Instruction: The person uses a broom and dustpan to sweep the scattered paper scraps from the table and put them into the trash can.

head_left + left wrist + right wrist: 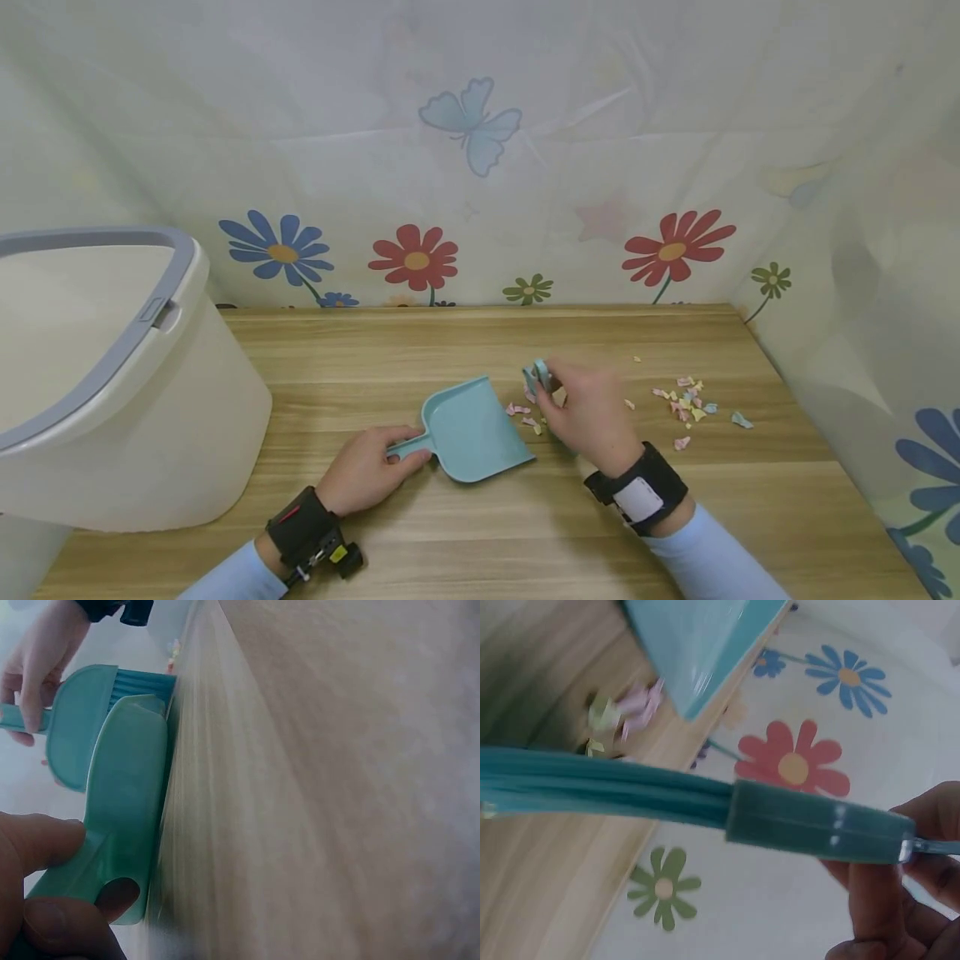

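On the wooden table lies a light blue-green dustpan (472,437), its open edge facing right. My left hand (367,471) grips its short handle, thumb and fingers around it, as the left wrist view also shows. My right hand (592,412) pinches the handle of a matching small hand brush (817,825). In the right wrist view the brush's bristles (607,787) point down to the table, beside a few paper scraps (634,709). These scraps lie just off the dustpan's edge. Farther right sits a loose pile of pink, yellow and blue paper scraps (686,406).
A large white bin (187,400) with a grey-blue rim stands at the table's left. Behind the wooden table (375,350) hangs a white sheet (337,167) printed with flowers and a butterfly; it also covers the right side.
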A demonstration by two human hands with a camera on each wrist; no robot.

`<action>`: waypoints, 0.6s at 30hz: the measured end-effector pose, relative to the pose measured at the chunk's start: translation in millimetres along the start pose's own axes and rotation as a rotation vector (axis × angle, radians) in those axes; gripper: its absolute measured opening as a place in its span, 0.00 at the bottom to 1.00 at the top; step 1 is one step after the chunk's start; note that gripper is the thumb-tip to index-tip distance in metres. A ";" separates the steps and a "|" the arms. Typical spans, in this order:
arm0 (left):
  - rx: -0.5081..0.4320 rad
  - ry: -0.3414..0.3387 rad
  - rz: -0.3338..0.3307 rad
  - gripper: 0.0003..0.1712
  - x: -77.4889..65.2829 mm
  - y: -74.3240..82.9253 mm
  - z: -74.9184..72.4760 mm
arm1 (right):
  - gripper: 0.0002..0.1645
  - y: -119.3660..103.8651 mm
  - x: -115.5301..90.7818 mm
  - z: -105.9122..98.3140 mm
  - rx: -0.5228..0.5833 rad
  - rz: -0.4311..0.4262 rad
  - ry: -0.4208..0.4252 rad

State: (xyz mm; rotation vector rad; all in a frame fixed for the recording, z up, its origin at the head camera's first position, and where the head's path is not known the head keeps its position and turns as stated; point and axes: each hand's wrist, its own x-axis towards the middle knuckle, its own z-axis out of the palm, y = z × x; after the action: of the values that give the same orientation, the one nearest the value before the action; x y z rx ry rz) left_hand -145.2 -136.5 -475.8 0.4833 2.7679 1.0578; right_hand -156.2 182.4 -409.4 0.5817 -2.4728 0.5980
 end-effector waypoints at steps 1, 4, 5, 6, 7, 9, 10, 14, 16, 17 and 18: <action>-0.001 0.002 0.002 0.23 -0.1 0.3 0.1 | 0.05 -1.9 -0.6 0.8 0.036 -0.008 0.000; -0.003 0.007 -0.003 0.22 0.1 0.9 0.6 | 0.05 -4.9 -1.8 0.8 0.164 0.005 0.022; -0.004 0.008 -0.008 0.22 0.2 1.2 0.7 | 0.05 -5.0 -1.8 -0.1 0.198 0.016 0.041; -0.007 0.009 -0.013 0.22 0.2 1.6 0.8 | 0.07 -4.7 -1.8 -1.0 0.220 0.028 0.063; -0.010 0.010 -0.017 0.22 0.3 1.9 0.8 | 0.07 -4.2 -1.6 -2.1 0.237 0.037 0.085; -0.011 0.011 -0.022 0.22 0.2 2.3 0.7 | 0.09 -2.8 -1.1 -4.6 0.251 0.049 0.129; -0.009 0.012 -0.022 0.22 0.1 2.6 0.6 | 0.10 -1.8 -0.7 -5.5 0.247 0.054 0.145; -0.001 0.013 -0.020 0.22 -0.1 2.4 0.4 | 0.09 2.5 0.9 -7.3 0.198 0.062 0.175; 0.002 0.015 -0.020 0.22 -0.2 2.2 0.2 | 0.08 4.2 1.5 -7.1 0.151 0.063 0.171; 0.001 0.016 -0.024 0.22 -0.2 2.0 0.1 | 0.08 4.7 1.6 -6.9 0.119 0.059 0.166; 0.004 0.018 -0.028 0.22 -0.2 1.7 0.1 | 0.07 4.9 1.4 -6.6 0.088 0.054 0.157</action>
State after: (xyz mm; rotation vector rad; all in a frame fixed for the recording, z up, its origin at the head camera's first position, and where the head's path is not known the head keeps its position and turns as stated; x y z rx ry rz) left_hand -144.6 -135.3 -474.7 0.4366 2.7846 1.0566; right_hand -157.2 189.5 -404.9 0.4836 -2.3298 0.7475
